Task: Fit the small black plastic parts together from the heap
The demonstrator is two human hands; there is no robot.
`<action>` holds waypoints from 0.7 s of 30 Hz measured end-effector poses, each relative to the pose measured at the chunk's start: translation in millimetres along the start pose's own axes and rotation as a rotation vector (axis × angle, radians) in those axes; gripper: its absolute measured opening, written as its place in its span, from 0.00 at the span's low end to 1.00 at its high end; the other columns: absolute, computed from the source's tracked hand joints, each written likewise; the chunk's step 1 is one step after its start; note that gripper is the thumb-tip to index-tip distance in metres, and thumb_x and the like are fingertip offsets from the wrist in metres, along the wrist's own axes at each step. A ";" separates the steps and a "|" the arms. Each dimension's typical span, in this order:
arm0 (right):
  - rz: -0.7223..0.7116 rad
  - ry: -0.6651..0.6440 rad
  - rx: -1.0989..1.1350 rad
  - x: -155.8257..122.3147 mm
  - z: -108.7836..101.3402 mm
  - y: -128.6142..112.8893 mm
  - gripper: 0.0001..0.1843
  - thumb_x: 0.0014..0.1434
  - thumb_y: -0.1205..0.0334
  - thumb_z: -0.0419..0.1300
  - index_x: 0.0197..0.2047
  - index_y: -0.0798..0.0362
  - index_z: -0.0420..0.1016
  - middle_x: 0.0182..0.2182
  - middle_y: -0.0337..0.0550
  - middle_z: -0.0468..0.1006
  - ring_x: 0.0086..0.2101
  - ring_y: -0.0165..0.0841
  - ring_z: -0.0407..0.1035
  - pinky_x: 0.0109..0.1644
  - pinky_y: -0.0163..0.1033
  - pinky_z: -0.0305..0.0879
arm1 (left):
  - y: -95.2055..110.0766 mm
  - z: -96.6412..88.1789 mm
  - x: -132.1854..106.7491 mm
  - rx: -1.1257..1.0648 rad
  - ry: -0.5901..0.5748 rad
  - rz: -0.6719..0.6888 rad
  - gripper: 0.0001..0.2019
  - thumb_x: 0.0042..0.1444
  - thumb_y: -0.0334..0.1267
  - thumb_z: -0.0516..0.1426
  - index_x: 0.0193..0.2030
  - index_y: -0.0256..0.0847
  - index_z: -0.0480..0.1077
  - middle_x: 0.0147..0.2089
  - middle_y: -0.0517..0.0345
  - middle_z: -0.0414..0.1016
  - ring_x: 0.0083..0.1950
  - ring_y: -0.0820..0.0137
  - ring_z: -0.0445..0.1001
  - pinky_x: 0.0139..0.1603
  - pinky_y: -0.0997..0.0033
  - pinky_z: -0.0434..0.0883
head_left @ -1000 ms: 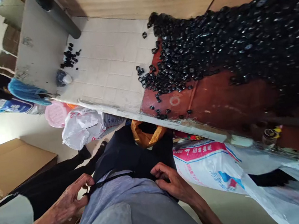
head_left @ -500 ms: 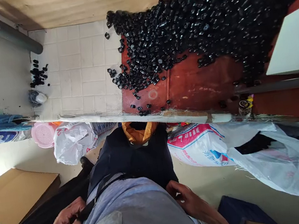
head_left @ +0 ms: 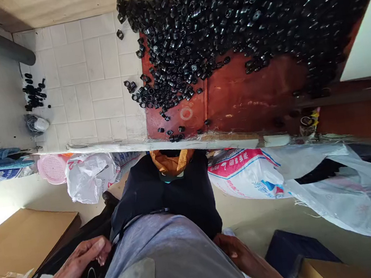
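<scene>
My left hand [head_left: 96,251] is beside my left hip with its fingers curled together. A thin dark strap [head_left: 131,222] runs from the waist across the grey-blue shirt [head_left: 177,251] to those fingers. Close against my right hip, my right hand [head_left: 235,250] has bent fingers, partly hidden by the shirt; whatever they hold is out of sight. Black cloth [head_left: 166,197] covers my lap below the bench. Small black ring-shaped plastic parts [head_left: 211,28] lie heaped on the bench, away from both hands.
The bench has a pale tiled part [head_left: 93,83] and a red-brown part [head_left: 235,99]. A printed white sack [head_left: 246,174] and a clear plastic bag [head_left: 364,196] hang at the right. Cardboard boxes [head_left: 25,232] and a dark blue box [head_left: 299,249] stand low at the sides. A pink basket [head_left: 52,168] sits left.
My left hand has risen slightly and turned, its fingers now nearer the waist. My right hand has slipped a little lower beside the hip. The camera view has shifted slightly.
</scene>
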State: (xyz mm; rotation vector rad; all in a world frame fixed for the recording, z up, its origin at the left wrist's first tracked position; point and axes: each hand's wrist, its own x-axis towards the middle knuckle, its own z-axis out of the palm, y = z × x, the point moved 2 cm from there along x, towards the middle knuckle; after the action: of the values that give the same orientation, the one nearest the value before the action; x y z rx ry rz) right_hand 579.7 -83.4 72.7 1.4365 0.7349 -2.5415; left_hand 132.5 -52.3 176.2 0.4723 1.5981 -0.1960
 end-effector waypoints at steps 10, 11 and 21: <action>-0.170 0.151 0.007 46.3 -2.9 -77.8 0.15 0.60 0.50 0.65 0.46 0.51 0.76 0.38 0.41 0.77 0.36 0.37 0.70 0.41 0.39 0.67 | 48.3 15.6 37.5 0.036 0.001 0.205 0.24 0.61 0.61 0.60 0.44 0.40 0.81 0.39 0.54 0.79 0.39 0.65 0.75 0.39 0.71 0.73; -0.220 0.134 -0.037 52.9 0.4 -92.4 0.14 0.61 0.52 0.64 0.47 0.51 0.77 0.39 0.42 0.78 0.38 0.37 0.71 0.43 0.40 0.68 | 48.0 15.6 38.4 0.047 -0.002 0.222 0.24 0.61 0.61 0.60 0.44 0.40 0.82 0.40 0.54 0.80 0.40 0.64 0.76 0.40 0.71 0.74; -0.543 -0.135 -0.474 114.8 36.0 -171.6 0.19 0.50 0.74 0.63 0.45 0.54 0.84 0.37 0.41 0.80 0.38 0.35 0.74 0.43 0.37 0.67 | 46.9 20.6 26.9 0.225 0.012 0.367 0.22 0.69 0.55 0.53 0.50 0.46 0.84 0.39 0.55 0.78 0.41 0.65 0.75 0.46 0.69 0.75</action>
State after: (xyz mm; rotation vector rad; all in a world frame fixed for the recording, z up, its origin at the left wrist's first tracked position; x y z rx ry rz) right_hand 431.5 63.2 52.1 0.9944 1.7513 -2.5047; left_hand 170.1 -13.7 155.2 0.9323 1.4782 -0.0940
